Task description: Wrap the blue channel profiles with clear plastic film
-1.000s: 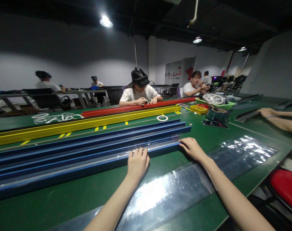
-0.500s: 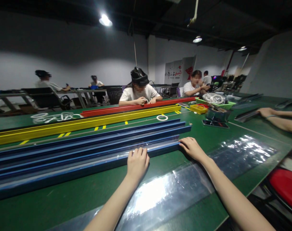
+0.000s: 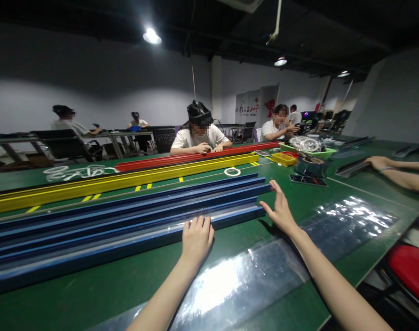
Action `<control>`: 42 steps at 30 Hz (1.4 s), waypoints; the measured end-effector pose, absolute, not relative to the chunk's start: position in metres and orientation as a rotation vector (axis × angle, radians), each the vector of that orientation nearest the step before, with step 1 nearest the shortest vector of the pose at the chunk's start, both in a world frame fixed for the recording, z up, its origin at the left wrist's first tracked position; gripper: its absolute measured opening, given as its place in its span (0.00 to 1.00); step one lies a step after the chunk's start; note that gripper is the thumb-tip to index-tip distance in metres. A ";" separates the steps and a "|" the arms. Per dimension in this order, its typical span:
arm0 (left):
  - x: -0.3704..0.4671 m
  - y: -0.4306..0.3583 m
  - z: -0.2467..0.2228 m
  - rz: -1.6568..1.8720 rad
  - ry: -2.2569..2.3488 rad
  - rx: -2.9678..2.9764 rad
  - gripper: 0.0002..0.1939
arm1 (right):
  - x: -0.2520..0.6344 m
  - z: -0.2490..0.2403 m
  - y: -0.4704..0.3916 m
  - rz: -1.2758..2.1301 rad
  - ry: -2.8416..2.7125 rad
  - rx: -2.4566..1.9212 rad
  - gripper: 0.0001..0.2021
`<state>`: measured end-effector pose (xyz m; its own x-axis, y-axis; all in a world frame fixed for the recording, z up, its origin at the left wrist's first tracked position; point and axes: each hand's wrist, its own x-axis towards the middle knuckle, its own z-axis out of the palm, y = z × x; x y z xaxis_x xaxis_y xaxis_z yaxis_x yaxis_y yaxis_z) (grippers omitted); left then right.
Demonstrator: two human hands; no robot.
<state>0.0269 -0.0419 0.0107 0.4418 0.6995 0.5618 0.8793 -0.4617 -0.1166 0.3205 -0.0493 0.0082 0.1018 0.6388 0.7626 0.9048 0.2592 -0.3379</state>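
My left hand rests on the near blue channel strip, fingers curled over its front edge. The thumb is hidden. Inside that channel lies a shiny clear strip. At the channel's right end my right hand is raised, thumb and fingers spread and nothing held. Its fingertips are at the end of the far blue channel strip, perhaps touching it; the thumb is close to the near one's end. Both strips lie side by side, running off to the left.
Clear plastic sheets lie under my forearms. Beyond are a yellow strip, a red strip, a white ring, a yellow tray and a phone. Another person's hand holds a dark strip at right. A person sits opposite.
My right hand has come off the near channel's end, opened and reached away to the far channel's end. My left hand has stayed on the near channel.
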 end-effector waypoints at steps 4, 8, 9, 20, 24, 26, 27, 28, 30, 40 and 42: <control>0.026 -0.042 0.011 -0.631 -1.334 -2.303 0.11 | 0.322 0.012 -0.050 -0.387 -1.463 -1.468 0.29; 0.026 -0.042 0.011 -0.635 -1.329 -2.309 0.11 | 0.323 0.008 -0.053 -0.282 -1.893 -1.666 0.12; 0.026 -0.042 0.012 -0.637 -1.329 -2.312 0.11 | 0.323 0.007 -0.053 -0.252 -1.977 -1.682 0.12; 0.027 -0.043 0.013 -0.630 -1.346 -2.321 0.12 | 0.323 0.003 -0.052 -0.236 -2.010 -1.689 0.15; 0.027 -0.044 0.014 -0.636 -1.374 -2.311 0.12 | 0.327 0.002 -0.051 -0.195 -1.976 -1.727 0.13; 0.027 -0.044 0.014 -0.635 -1.389 -2.304 0.12 | 0.329 0.000 -0.050 -0.164 -1.974 -1.735 0.13; 0.027 -0.043 0.015 -0.632 -1.392 -2.301 0.12 | 0.330 0.000 -0.050 -0.155 -1.969 -1.740 0.13; 0.027 -0.043 0.015 -0.628 -1.394 -2.298 0.12 | 0.330 -0.001 -0.050 -0.155 -1.961 -1.743 0.13; 0.027 -0.043 0.014 -0.626 -1.391 -2.292 0.12 | 0.329 0.000 -0.050 -0.178 -1.939 -1.730 0.13; 0.027 -0.043 0.013 -0.650 -1.380 -2.288 0.12 | 0.316 0.016 -0.054 -0.338 -1.744 -1.538 0.11; 0.027 -0.043 0.014 -0.643 -1.382 -2.289 0.12 | 0.315 0.014 -0.054 -0.297 -1.854 -1.595 0.10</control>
